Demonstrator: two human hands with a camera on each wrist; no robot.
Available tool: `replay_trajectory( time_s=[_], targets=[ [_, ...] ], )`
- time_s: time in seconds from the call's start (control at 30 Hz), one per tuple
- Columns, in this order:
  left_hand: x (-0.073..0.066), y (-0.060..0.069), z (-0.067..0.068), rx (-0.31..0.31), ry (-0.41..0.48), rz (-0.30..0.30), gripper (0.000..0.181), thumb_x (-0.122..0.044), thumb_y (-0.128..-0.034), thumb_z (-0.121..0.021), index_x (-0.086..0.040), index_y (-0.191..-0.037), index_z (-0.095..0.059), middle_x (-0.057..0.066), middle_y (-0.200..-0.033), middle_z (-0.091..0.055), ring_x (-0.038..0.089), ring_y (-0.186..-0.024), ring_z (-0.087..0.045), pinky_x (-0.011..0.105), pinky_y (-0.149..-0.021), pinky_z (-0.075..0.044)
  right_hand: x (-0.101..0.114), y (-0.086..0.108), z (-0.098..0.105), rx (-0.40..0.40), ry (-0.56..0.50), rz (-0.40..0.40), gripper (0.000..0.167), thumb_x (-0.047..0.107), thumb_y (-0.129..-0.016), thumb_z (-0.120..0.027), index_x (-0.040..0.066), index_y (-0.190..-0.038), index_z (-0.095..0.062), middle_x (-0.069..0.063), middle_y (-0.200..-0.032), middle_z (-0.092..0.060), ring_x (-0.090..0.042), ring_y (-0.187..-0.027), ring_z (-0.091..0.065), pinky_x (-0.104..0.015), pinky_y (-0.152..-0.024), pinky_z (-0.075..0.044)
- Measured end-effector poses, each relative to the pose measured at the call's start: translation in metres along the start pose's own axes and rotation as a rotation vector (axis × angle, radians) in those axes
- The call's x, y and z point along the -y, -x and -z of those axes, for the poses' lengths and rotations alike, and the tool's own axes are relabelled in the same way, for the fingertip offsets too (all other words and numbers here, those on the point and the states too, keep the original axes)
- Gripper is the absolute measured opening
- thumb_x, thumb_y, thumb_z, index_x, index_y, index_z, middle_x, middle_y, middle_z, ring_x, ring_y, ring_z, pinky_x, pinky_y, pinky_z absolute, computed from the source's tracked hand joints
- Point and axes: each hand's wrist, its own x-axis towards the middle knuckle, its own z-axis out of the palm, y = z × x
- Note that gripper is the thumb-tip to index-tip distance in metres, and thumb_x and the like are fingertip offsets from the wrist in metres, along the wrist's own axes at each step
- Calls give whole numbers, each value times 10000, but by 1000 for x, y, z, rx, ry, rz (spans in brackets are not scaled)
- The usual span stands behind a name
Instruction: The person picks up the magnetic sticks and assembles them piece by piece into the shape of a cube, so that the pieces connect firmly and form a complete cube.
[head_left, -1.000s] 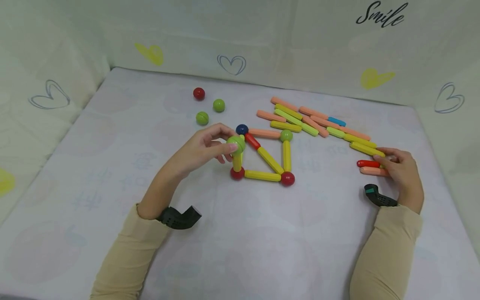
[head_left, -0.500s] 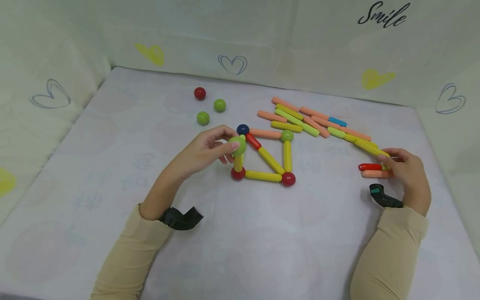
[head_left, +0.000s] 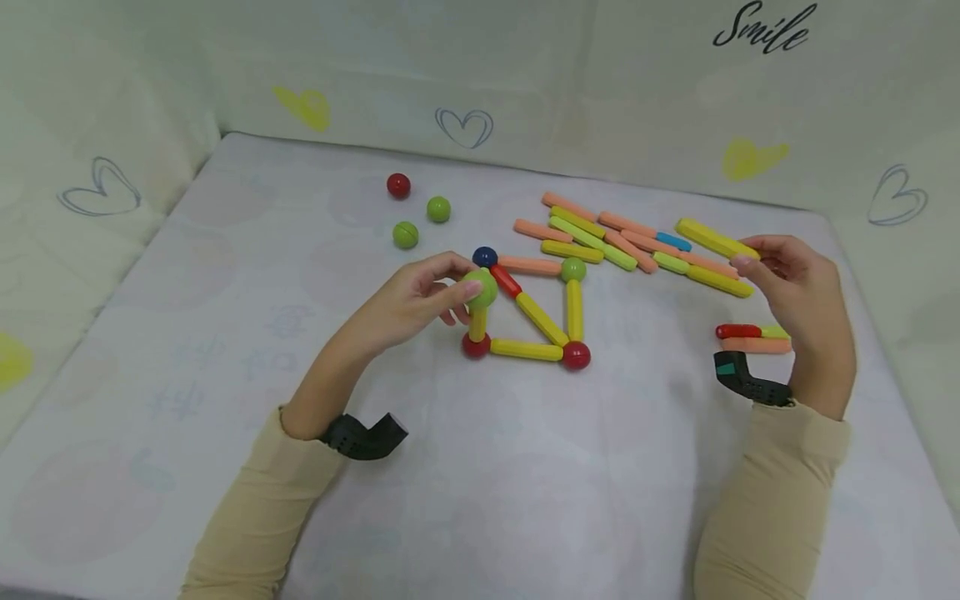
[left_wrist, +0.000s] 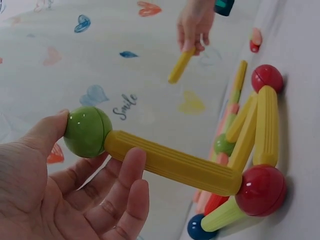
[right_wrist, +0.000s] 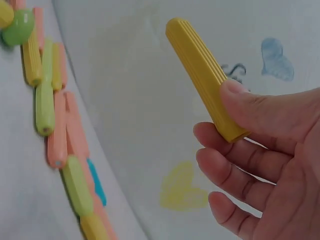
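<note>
Pale backdrop [head_left: 570, 92] along the far side, printed with hearts and a black "Smile"; whitish surface [head_left: 480, 500] below, faintly patterned. Over on the right, raised off the surface – a yellow stick [head_left: 716, 240], pinched at its near end between thumb and fingers of the right grip [head_left: 802, 287]. Long axis running leftward and away from that grip, free tip outermost. Well apart to the left, and a little nearer the person than that tip, a green ball [head_left: 482, 287] – so off the line of the stick's axis. Left grip [head_left: 420, 304] far the closer, holding this ball by thumb and finger atop a roughly upright stick [head_left: 477, 325], with a red ball [head_left: 476, 345] at its foot. Adjoining, flat on the surface: a four-cornered frame, navy ball [head_left: 484, 257] at far left, second red ball [head_left: 576, 356] at near right, red-and-yellow diagonal between. Balls glossy, seamed round the middle, plastic by the look. Sticks duller, faceted, grooved lengthwise, blunt-ended. Beyond the frame and rightward, loose sticks [head_left: 577, 222] in salmon, lime, yellow and blue, side by side in a slanting band.
</note>
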Motion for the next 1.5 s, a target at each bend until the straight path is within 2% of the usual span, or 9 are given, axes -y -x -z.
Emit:
replay_trajectory(
  time_s=[0.13, 0.27, 0.37, 0.57, 0.67, 0.8, 1.1, 1.33, 1.5],
  targets=[
    [-1, 0, -1, 1, -8, 8, 247, -175, -954, -524, -51, -1167, -532, 115, -1003, -587, 325, -826, -622, 319, -741, -525, 35, 8, -14, 41, -108, 174, 178, 130, -887, -620, 167, -1061, -631, 173, -924, -578, -28, -831, -522, -57, -682, -420],
    [-1, 0, -4, 0, -20, 14, 221, -202, -961, -514, -54, -1121, -549, 112, -966, -590, 348, -837, -605, 317, -743, -523, 61, 18, -31, 159, -283, 333, 191, -35, -843, -620, 64, -1006, -635, 69, -937, -613, -100, -810, -539, -111, -677, -446],
    [-1, 0, -5, -1, -25, 10, 212, -215, -967, -502, -53, -1091, -558, 114, -925, -595, 312, -816, -605, 312, -742, -521, 76, 25, -44, 258, -314, 430, 218, -114, -802, -623, 35, -962, -624, 30, -935, -606, -125, -806, -538, -134, -704, -451],
    [-2, 0, -6, -16, -37, 11, 213, -236, -976, -483, -64, -1079, -553, 101, -930, -592, 241, -788, -612, 316, -747, -521, 95, 34, -64, 399, -319, 545, 250, -196, -733, -624, -8, -895, -593, 19, -901, -602, -119, -834, -547, -149, -806, -455],
    [-2, 0, -6, -22, -42, 19, 220, -247, -978, -476, -71, -1087, -551, 99, -937, -593, 271, -805, -611, 318, -755, -518, 99, 37, -71, 462, -346, 567, 229, -204, -728, -616, -44, -886, -575, 26, -909, -604, -110, -839, -560, -151, -834, -458],
    [-1, 1, -5, -27, -45, 15, 227, -245, -978, -475, -70, -1099, -553, 103, -928, -591, 317, -821, -604, 316, -756, -515, 102, 40, -78, 501, -297, 565, 220, -170, -746, -635, -47, -912, -558, 43, -934, -598, -113, -869, -564, -159, -858, -456],
    [-3, 3, -5, -25, -39, -4, 224, -237, -979, -476, -71, -1110, -550, 101, -926, -578, 348, -836, -595, 320, -757, -514, 103, 39, -82, 541, -274, 561, 222, -148, -755, -649, -53, -932, -555, 19, -948, -584, -130, -858, -550, -180, -777, -460],
    [0, 2, -4, -18, -59, -13, 280, -289, -975, -479, -86, -1156, -544, 88, -969, -588, 294, -828, -608, 361, -775, -520, 101, 38, -79, 580, -224, 548, 218, -91, -787, -656, -32, -972, -557, 18, -948, -580, -109, -841, -555, -165, -786, -465],
    [6, -2, 2, -75, -88, -4, 348, -323, -977, -465, -111, -1248, -509, 94, -1038, -594, 331, -843, -622, 349, -767, -521, 100, 37, -78, 585, -216, 541, 208, -82, -789, -661, -31, -963, -560, 23, -944, -578, -110, -840, -552, -170, -775, -466]
  ],
)
